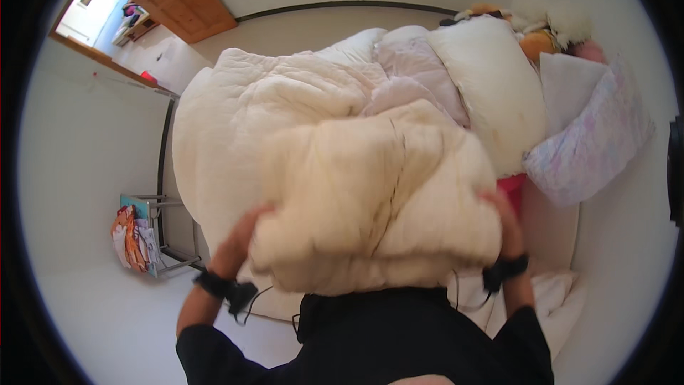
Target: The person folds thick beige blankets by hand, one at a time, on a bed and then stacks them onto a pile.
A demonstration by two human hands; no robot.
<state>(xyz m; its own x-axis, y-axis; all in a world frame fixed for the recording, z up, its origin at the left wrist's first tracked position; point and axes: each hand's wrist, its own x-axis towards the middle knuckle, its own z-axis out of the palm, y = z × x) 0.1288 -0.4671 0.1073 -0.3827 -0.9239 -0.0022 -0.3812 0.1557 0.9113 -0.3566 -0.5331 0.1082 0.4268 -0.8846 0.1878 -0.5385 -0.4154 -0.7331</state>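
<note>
The folded quilt is in front of the black shirt, by the near edge of the bed. Its long way goes side to side, and a dark line on top runs from near to far. The grip of the left hand and right hand is clamped on its two ends; the fingers are blurry. Pillows lie toward the bed's right end.

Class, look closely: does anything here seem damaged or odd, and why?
The folded cream quilt in front has a dark, broken line running down it, odd on pale cloth; whether seam or tear, I cannot tell.
</note>
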